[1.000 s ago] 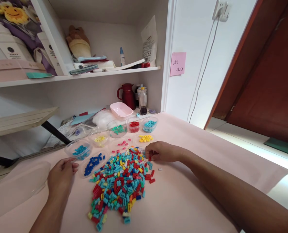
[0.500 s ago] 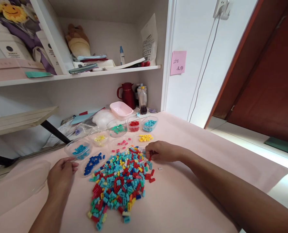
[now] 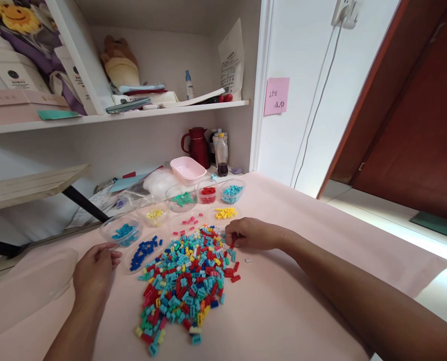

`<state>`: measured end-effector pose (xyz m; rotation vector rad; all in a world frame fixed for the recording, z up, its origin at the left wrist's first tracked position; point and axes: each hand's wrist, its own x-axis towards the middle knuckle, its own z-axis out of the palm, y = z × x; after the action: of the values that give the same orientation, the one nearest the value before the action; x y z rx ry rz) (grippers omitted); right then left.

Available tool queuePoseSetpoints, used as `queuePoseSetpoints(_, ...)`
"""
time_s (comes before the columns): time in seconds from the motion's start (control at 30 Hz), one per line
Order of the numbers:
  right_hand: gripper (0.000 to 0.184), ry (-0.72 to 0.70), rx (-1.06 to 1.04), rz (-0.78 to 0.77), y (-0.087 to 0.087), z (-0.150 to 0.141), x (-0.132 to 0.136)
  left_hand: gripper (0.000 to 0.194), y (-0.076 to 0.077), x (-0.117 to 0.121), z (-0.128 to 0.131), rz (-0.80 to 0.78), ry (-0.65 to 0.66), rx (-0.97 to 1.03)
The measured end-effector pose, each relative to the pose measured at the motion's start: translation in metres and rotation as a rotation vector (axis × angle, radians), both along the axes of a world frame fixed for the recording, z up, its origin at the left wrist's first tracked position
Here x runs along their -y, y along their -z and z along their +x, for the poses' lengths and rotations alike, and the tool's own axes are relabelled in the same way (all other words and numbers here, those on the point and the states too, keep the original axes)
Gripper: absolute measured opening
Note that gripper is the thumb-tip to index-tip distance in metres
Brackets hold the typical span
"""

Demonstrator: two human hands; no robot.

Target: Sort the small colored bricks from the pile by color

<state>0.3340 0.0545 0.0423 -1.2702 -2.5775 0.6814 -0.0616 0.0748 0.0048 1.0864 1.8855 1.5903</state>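
A heap of small mixed-colour bricks (image 3: pixel 187 283) lies on the pink table cover (image 3: pixel 283 311). My right hand (image 3: pixel 248 234) rests at the heap's far right edge, fingers pinched on a small red brick. My left hand (image 3: pixel 93 273) lies on the cover left of the heap, fingers curled under, beside a clear lid with dark blue bricks (image 3: pixel 144 249). Behind the heap stand clear dishes holding sorted bricks: light blue (image 3: pixel 122 231), pale yellow (image 3: pixel 154 214), green (image 3: pixel 181 199), red (image 3: pixel 207 192) and turquoise (image 3: pixel 232 191). Loose yellow bricks (image 3: pixel 225 213) and pink bricks (image 3: pixel 187 221) lie on clear lids.
A pink tub (image 3: pixel 188 170), a dark red jug (image 3: pixel 198 146) and a bottle (image 3: pixel 221 156) stand at the back under a shelf (image 3: pixel 133 116). An empty clear dish (image 3: pixel 31 286) sits at the far left. A lone white brick (image 3: pixel 248 260) lies right of the heap. The table's right edge drops to the floor.
Almost nothing has moved; the view has shifted slightly and both hands stay where they were.
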Motion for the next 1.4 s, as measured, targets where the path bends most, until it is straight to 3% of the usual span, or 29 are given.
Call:
queuePoseSetpoints(0.53, 0.018, 0.005, -0.001, -0.013, -0.0024, -0.0011, 0.001, 0.027, -0.0077, 0.004, 0.0067, -0.022, 0.002, 0.015)
queuePoseSetpoints(1.4, 0.017, 0.016, -0.01, -0.019, -0.0038, -0.002, 0.0029, 0.027, -0.0011, 0.0012, 0.0017, 0.009, 0.004, -0.01)
